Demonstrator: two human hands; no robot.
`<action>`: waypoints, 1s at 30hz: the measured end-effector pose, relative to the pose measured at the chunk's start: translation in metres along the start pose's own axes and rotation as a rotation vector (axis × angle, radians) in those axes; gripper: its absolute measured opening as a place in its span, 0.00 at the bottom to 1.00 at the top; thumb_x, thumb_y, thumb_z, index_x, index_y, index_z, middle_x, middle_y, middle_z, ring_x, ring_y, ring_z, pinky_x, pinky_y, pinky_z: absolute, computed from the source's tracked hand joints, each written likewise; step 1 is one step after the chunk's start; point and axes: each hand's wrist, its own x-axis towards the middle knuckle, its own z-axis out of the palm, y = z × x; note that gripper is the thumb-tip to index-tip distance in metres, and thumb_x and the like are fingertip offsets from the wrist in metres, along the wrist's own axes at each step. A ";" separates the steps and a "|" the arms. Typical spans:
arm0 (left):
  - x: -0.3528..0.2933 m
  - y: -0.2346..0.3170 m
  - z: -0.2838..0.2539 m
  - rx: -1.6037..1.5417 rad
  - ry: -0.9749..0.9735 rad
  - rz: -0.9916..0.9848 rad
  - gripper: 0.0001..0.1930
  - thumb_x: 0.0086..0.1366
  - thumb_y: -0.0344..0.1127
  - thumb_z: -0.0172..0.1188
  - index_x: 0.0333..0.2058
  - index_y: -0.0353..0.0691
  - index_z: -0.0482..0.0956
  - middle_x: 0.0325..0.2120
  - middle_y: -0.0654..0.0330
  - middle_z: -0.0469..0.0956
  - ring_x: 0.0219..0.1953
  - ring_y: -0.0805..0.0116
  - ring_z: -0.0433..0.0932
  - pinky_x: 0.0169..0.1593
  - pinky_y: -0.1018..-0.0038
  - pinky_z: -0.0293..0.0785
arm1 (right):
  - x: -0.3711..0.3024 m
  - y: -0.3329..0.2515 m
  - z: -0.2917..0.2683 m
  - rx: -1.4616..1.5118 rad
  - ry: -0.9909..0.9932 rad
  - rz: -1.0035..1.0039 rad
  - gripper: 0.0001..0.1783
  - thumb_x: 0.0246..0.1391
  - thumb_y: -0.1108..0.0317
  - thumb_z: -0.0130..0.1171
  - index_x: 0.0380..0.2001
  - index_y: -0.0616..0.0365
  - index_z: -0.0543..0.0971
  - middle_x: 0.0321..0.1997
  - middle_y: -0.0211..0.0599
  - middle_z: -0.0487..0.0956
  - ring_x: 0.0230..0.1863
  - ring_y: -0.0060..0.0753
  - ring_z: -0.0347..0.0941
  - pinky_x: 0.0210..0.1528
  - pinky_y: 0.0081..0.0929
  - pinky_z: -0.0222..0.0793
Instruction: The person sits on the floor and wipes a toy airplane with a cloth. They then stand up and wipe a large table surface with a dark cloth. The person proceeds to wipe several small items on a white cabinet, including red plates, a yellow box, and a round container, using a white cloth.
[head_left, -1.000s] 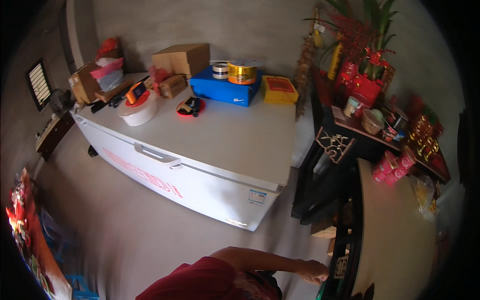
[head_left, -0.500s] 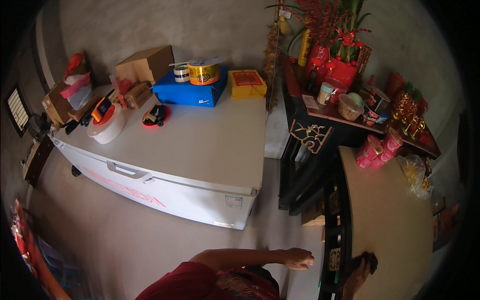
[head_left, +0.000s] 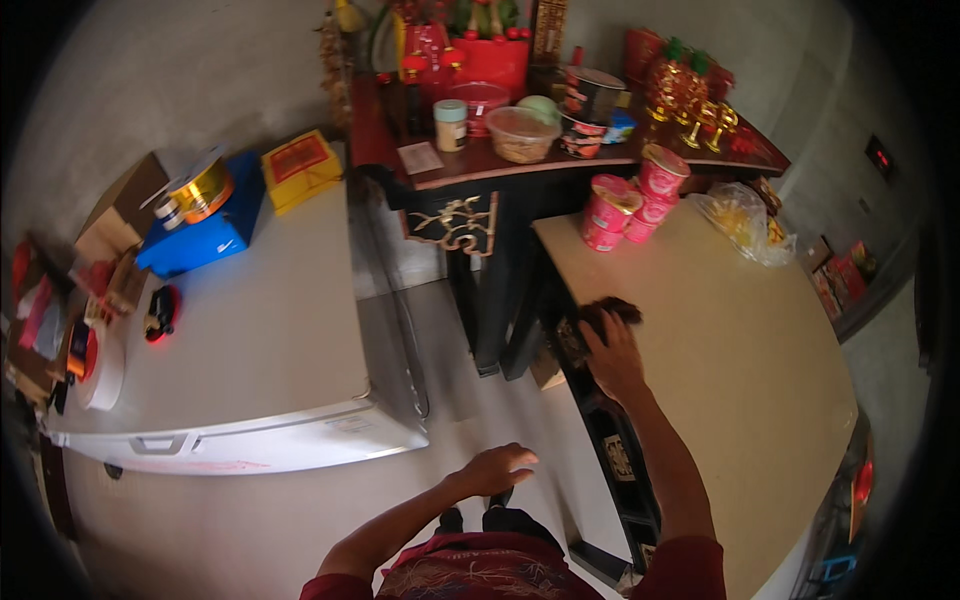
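Observation:
My right hand (head_left: 614, 360) reaches forward over the beige tabletop (head_left: 730, 400). Under its fingers is a dark brown, bunched-up cloth (head_left: 610, 312), pressed on the surface near the left edge; the palm side is hidden. In front of my body my left hand (head_left: 495, 470) hangs in the air above the floor, its fingers loosely bent, a little apart and holding nothing. Beyond the cloth, pink lidded cups (head_left: 610, 212) stand grouped on the tabletop's far end. Beside them lies a clear plastic bag (head_left: 740, 218) with yellowish contents.
A dark carved altar table (head_left: 520, 178) behind bears jars, tubs, gold ornaments and red decorations. To the left, a white chest freezer (head_left: 270, 330) carries a blue box (head_left: 200, 240), a yellow box (head_left: 300, 172) and other goods. Grey floor (head_left: 440, 350) runs between.
The view has swung right, shifting the freezer to the left. My right hand, with the cloth, shows farther forward along the tabletop's left edge. My left hand's fingers look looser.

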 end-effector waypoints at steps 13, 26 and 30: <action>-0.040 -0.011 -0.015 0.014 0.108 -0.226 0.17 0.63 0.39 0.60 0.49 0.42 0.75 0.45 0.52 0.76 0.41 0.58 0.78 0.45 0.68 0.75 | 0.112 0.017 0.071 -0.243 -0.098 -0.275 0.14 0.50 0.60 0.56 0.40 0.44 0.83 0.53 0.30 0.70 0.68 0.57 0.49 0.64 0.60 0.49; -0.061 0.023 0.007 0.019 0.006 -0.068 0.17 0.63 0.40 0.57 0.49 0.42 0.74 0.45 0.52 0.75 0.47 0.54 0.75 0.50 0.64 0.71 | -0.091 -0.009 -0.047 -0.174 -0.114 -0.210 0.11 0.43 0.65 0.62 0.34 0.49 0.83 0.45 0.34 0.70 0.65 0.58 0.53 0.63 0.56 0.55; -0.059 0.022 0.035 0.004 -0.072 0.067 0.17 0.63 0.39 0.57 0.49 0.41 0.74 0.44 0.52 0.75 0.46 0.55 0.75 0.49 0.65 0.71 | -0.161 -0.023 -0.087 0.054 -0.091 -0.030 0.19 0.45 0.68 0.61 0.45 0.49 0.78 0.54 0.37 0.70 0.66 0.53 0.55 0.64 0.51 0.55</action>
